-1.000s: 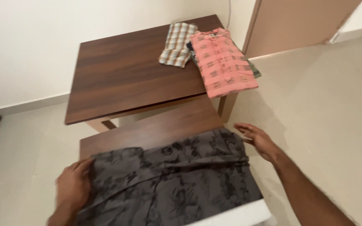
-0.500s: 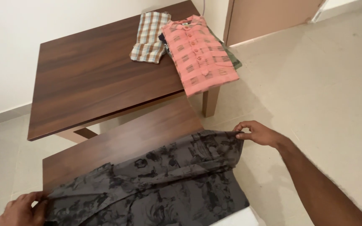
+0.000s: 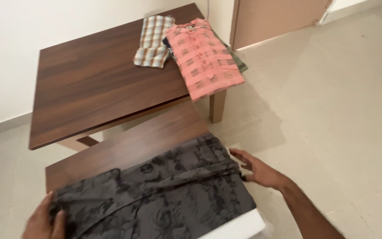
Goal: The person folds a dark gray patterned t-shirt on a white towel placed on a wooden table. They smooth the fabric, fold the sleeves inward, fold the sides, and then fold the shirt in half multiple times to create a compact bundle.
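The dark grey floral-print cotton garment (image 3: pixel 155 199) lies spread on the low brown wooden bench (image 3: pixel 129 146), left hand (image 3: pixel 45 221) pinching its nine-o'clock edge, right hand (image 3: pixel 261 170) flat and open, holding nothing, at three o'clock, where overhanging cloth could slide floorward.

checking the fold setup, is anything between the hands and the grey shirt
Nothing visible. The left hand already grips the grey shirt at its left end, and the right hand rests open at its right edge on the lower table.

garment (image 3: pixel 164 194) on bench (image 3: pixel 133 146), table (image 3: pixel 93 84) behind
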